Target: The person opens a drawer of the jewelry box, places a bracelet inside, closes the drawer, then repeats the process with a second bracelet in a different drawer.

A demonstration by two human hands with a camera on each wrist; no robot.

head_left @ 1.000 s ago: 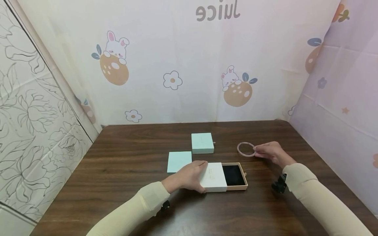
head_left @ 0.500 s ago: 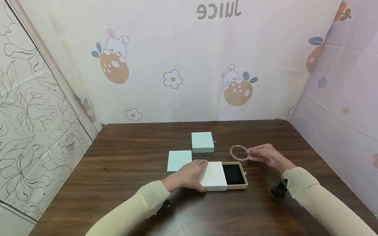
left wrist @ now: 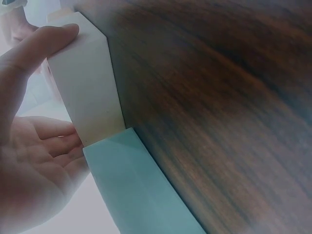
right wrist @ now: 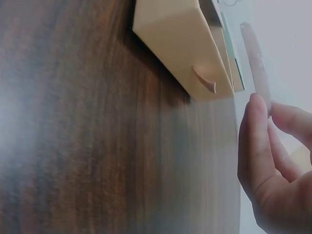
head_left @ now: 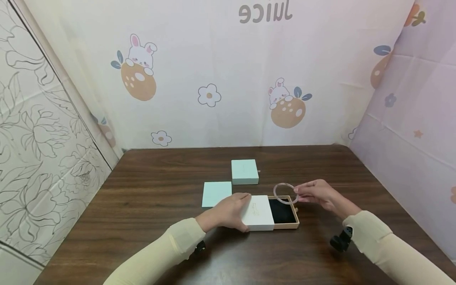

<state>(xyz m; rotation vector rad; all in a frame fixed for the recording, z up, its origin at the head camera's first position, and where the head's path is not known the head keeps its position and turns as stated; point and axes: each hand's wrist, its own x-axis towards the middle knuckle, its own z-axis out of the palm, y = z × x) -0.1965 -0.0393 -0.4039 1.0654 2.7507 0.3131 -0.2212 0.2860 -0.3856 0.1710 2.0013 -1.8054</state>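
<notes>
Between the thumb and fingers of my right hand (head_left: 317,194) a pale pink bangle (head_left: 280,201) is pinched at its right side. In the head view the bangle overlaps the far edge of an open drawer (head_left: 286,226), tan-walled with a black lining. The drawer sticks out to the right from a white box sleeve (head_left: 257,213). My left hand (head_left: 229,212) grips that sleeve from its left end, thumb on the near side. A small ribbon pull (right wrist: 204,79) shows on the drawer's front in the right wrist view.
A flat mint-green box (head_left: 216,194) lies left of the white sleeve, its near part hidden by my left hand. Behind it stands a second mint box (head_left: 244,171) with a small tab on its right. Everything rests on a dark wooden table (head_left: 153,178), with a printed curtain behind.
My right hand has carried the bangle left and nearer, from the bare table right of the boxes to the drawer's far edge. The left hand and the boxes have stayed put.
</notes>
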